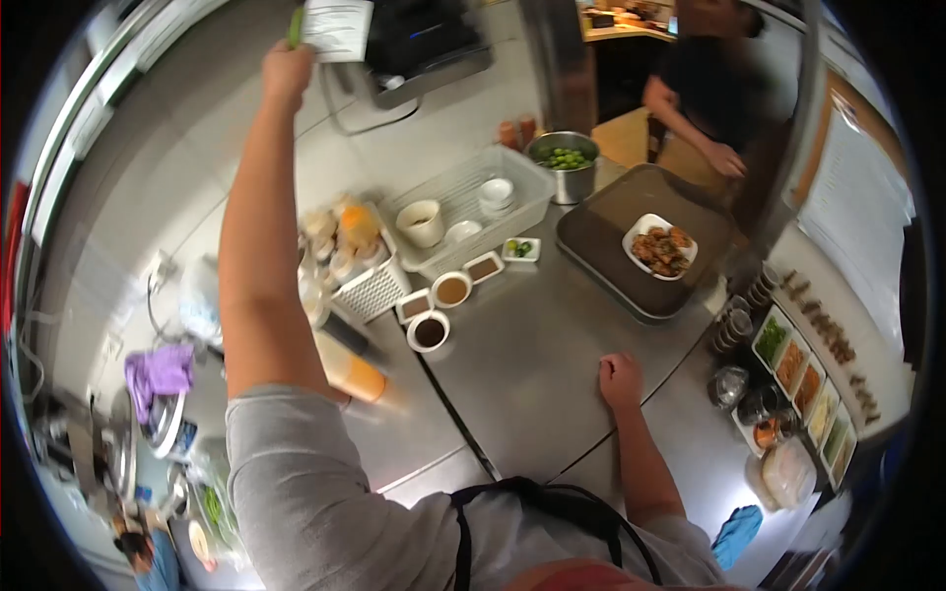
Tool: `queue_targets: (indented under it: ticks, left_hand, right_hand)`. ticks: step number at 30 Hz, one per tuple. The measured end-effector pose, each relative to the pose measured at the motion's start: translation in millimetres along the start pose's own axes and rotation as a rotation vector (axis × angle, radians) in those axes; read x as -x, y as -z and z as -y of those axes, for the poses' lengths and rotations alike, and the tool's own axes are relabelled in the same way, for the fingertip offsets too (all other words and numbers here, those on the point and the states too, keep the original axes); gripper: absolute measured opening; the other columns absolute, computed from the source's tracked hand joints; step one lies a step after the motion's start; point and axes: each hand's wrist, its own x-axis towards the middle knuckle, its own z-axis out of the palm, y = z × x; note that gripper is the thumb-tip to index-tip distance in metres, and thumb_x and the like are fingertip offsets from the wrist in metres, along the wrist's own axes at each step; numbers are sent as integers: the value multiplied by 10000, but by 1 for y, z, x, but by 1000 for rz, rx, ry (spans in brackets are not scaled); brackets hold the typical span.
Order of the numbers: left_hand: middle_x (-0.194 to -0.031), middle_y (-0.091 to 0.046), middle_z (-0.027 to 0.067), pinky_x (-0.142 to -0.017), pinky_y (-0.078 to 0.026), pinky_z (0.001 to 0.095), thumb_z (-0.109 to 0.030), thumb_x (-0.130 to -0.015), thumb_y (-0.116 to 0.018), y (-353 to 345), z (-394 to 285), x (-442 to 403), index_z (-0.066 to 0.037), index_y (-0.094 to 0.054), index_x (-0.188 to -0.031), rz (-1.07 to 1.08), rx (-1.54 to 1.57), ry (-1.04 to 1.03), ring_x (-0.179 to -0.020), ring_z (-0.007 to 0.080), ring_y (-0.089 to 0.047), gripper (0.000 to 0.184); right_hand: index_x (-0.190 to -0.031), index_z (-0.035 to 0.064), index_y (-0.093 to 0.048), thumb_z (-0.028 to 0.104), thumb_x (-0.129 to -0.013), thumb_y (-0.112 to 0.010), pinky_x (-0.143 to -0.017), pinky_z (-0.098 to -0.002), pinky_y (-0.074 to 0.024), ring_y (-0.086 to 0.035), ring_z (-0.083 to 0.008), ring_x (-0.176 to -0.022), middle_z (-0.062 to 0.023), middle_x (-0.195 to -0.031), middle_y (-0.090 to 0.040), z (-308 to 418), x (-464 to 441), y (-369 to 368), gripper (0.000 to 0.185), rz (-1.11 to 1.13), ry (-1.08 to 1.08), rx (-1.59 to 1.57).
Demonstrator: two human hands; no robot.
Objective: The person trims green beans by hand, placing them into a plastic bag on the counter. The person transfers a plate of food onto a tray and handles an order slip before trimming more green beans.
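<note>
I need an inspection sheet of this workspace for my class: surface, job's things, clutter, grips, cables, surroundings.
Surface: shiny metal counter, with a dark seam.
Job's things: white printed slip in front of a black device; green object beside it, too small to identify.
Clutter: clear plastic bin holding cups; orange-filled bottle, blurred; brown tray bearing a white bowl of food.
Grips: left grip raised at the slip's lower corner, exact hold unclear; right grip closed in a fist at the counter.
Cables: dark cable looping below the device.
Surroundings: person in a dark top beyond the tray.
</note>
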Motion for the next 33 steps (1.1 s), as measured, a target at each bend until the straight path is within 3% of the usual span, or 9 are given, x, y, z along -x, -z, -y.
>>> queue_targets:
  ticks: [1, 2, 4, 7, 10, 16, 23, 29, 33]
  left_hand:
    - [-646, -539, 85, -510, -404, 297, -117, -693, -502, 10, 16, 8, 3, -541, -885, -8, -190, 26, -563, 157, -494, 230]
    - [-538, -410, -21, -352, -275, 231, -88, -727, -490, 20, 44, 12, -64, -527, -864, -83, -301, -71, -410, 66, -345, 143]
    - [-541, -410, -20, -348, -266, 233, -64, -737, -450, 51, 74, 35, -68, -527, -943, -191, -259, -127, -410, 63, -340, 220]
    - [-752, -573, 115, -625, -408, 265, -60, -706, -458, 116, 116, 60, -16, -544, -972, -143, -286, 69, -675, 167, -510, 283]
    - [-739, -572, 85, -594, -395, 250, -54, -718, -457, 164, 167, 77, -24, -577, -918, -149, -258, 299, -647, 138, -495, 235]
    - [-673, -561, 50, -554, -381, 243, -55, -719, -471, 186, 237, 85, -35, -614, -793, -435, -217, 278, -584, 117, -472, 162]
    - [-709, -601, 155, -629, -440, 341, -234, -714, -530, 196, 327, 67, -44, -630, -778, -512, -594, 265, -655, 273, -576, 225]
    - [-793, -603, 163, -713, -441, 372, -247, -707, -522, 197, 337, 75, -55, -626, -821, -341, -618, 314, -767, 319, -575, 247]
    - [-872, -582, 192, -759, -424, 401, -215, -753, -470, 195, 353, 102, -33, -600, -856, 39, -1044, 331, -836, 342, -551, 247]
  right_hand:
    - [-700, 55, -570, 103, -707, -517, -652, -384, -402, -515, -288, -722, -103, -715, -549, 0, -1, 0, 72, 6, 9, -16]
    - [-701, 52, -567, 101, -708, -516, -652, -384, -401, -514, -289, -722, -106, -717, -548, 0, -1, 0, 71, 15, 18, -33]
    - [-706, 48, -564, 97, -709, -517, -649, -385, -403, -513, -291, -716, -112, -723, -544, -3, -3, -2, 68, 29, 33, 10]
    - [-709, 38, -559, 95, -708, -525, -645, -388, -402, -508, -295, -709, -119, -726, -537, 0, -2, 0, 66, 48, 52, 7]
    - [-701, 29, -555, 89, -703, -534, -636, -389, -398, -502, -296, -700, -122, -722, -530, -2, -5, -2, 63, 47, 86, 57]
    - [-691, 18, -544, 67, -694, -533, -622, -382, -392, -491, -299, -680, -129, -709, -517, 7, -9, -2, 50, 52, 163, 149]
    - [-698, 15, -537, 52, -697, -519, -651, -377, -385, -491, -295, -705, -127, -722, -523, 17, -12, -3, 41, 78, 149, 200]
    - [-709, 20, -533, 32, -697, -505, -678, -369, -387, -494, -288, -722, -121, -741, -531, 19, -11, -2, 33, 133, 104, 195]
    - [-711, 34, -539, 32, -683, -518, -665, -370, -392, -497, -289, -720, -116, -741, -530, 22, -11, -6, 34, 103, 120, 193]
